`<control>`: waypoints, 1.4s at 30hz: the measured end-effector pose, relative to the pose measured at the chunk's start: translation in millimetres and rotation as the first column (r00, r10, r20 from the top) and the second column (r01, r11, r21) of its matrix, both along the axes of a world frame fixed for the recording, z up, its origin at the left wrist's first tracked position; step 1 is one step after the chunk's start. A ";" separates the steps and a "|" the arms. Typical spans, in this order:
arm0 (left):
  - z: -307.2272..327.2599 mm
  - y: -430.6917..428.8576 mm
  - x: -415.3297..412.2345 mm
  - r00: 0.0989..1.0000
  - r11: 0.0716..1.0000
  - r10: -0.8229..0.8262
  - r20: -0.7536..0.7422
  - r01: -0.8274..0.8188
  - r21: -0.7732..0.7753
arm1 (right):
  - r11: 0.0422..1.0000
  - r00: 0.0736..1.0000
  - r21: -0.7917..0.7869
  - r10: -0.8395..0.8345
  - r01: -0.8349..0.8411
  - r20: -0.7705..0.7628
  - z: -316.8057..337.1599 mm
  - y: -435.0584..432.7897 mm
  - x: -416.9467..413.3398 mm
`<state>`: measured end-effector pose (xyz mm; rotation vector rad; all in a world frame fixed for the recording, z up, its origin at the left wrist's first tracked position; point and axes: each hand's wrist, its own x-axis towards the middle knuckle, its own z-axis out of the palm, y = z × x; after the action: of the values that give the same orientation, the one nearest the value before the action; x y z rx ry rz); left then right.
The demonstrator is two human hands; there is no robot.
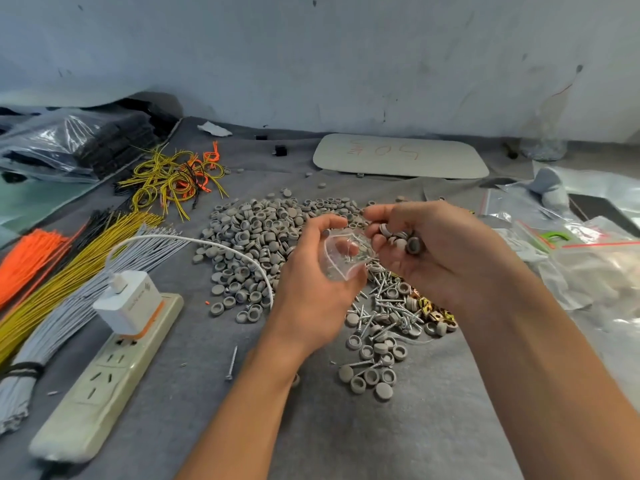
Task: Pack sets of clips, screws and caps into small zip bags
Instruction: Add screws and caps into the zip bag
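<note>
A grey felt-like cloth (pixel 398 438) covers the worktop, with a scuffed pale wall (pixel 346 64) behind it.

Over the middle of the cloth, the left hand (pixel 311 275) has its fingers and thumb curled round a small clear zip bag (pixel 346 256), with the mouth spread open towards the other hand. A few screws seem to lie inside the bag already. I cannot tell whether a clip is in there too. The right hand (pixel 446 251) is cupped just beside the bag's mouth, its fingers closed loosely on a clutch of grey caps (pixel 401 239).

The step in hand looks like loading caps into a bag that already has its screws. The next move likely calls for tilting the right hand so the caps slide in one by one. Meanwhile the left hand would hold the flimsy mouth wide, or the caps may bounce off the rim. After that come any missing clips, then pressing the zip shut.

Directly below the hands lie a heap of loose screws (pixel 388 299) and some brass-coloured clips (pixel 433 308). The large cap pile (pixel 256 230) spreads behind and to the left. A white cable (pixel 207 241) crosses that pile from a charger (pixel 128 303) plugged into a power strip (pixel 114 372). Bundled wires (pixel 69 268) lie at the far left. More zip bags (pixel 588 268) are stacked at the right.
</note>
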<state>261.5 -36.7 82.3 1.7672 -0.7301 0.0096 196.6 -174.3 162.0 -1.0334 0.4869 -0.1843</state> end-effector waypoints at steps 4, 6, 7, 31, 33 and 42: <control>-0.2 0.0 0.5 1.000 0.999 -0.003 0.027 0.002 0.039 | 0.999 0.999 -0.021 0.033 -0.032 0.030 2.6 1.8 -1.4; -0.4 -0.3 0.0 1.000 0.999 -0.007 0.028 0.006 0.049 | 0.991 1.000 -0.132 0.019 -0.017 0.015 2.5 3.4 -3.3; -0.4 -0.3 -0.4 1.000 0.999 -0.007 0.028 0.005 0.054 | 0.982 1.000 -0.191 0.009 -0.007 0.008 2.3 4.4 -4.5; -7.7 0.7 4.6 0.998 0.999 -0.040 -0.056 0.040 -0.003 | 0.903 0.991 -0.411 0.135 -0.126 -0.006 11.6 12.0 -7.3; -7.5 0.9 4.6 0.999 1.000 -0.030 -0.042 0.030 -0.002 | 0.869 0.985 -0.467 0.173 -0.161 -0.018 9.4 13.3 -7.5; -5.4 1.0 3.1 0.987 0.992 -0.119 -0.108 0.113 -0.064 | 0.524 0.990 -0.845 0.132 -0.106 -0.043 -1.6 12.9 -1.1</control>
<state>264.6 -35.7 76.8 1.6540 -0.7429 -0.1442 195.6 -161.3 160.4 -2.0406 0.2763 -0.3298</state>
